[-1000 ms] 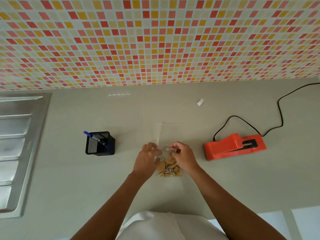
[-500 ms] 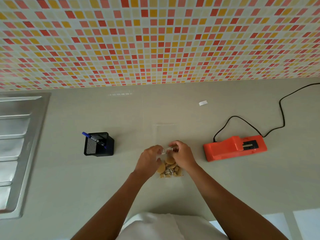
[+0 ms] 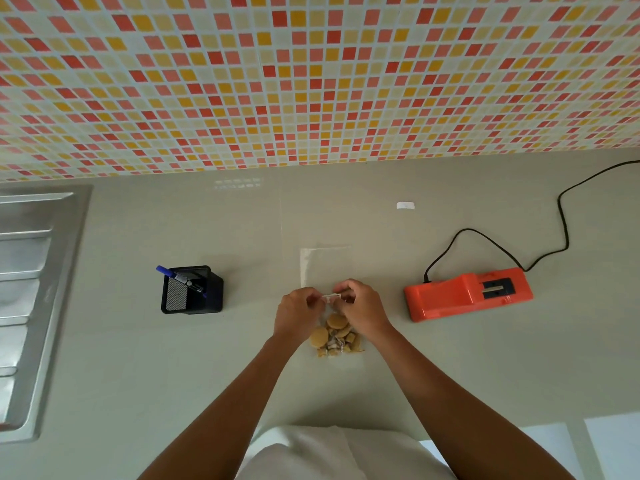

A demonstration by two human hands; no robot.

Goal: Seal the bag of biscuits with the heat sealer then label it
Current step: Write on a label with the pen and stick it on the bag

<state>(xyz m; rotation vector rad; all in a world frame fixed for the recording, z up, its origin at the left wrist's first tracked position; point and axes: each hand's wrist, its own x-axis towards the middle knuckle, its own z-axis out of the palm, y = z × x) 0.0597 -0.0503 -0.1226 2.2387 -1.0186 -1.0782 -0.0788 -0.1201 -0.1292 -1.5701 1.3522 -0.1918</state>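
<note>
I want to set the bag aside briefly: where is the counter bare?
Bare counter lies between the black mesh pen holder and the steel sink drainboard, beyond the clear plastic bag of biscuits up to the tiled wall, and in front of the orange heat sealer. Crowded at centre: left hand and right hand pinch a small pale strip.

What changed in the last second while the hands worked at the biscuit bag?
The left hand drew its fingertips in toward the right hand, closing the gap between them. Both now pinch a small pale strip just above the bag of biscuits. The bag, the orange sealer, the pen holder and the white scrap stayed where they were.
</note>
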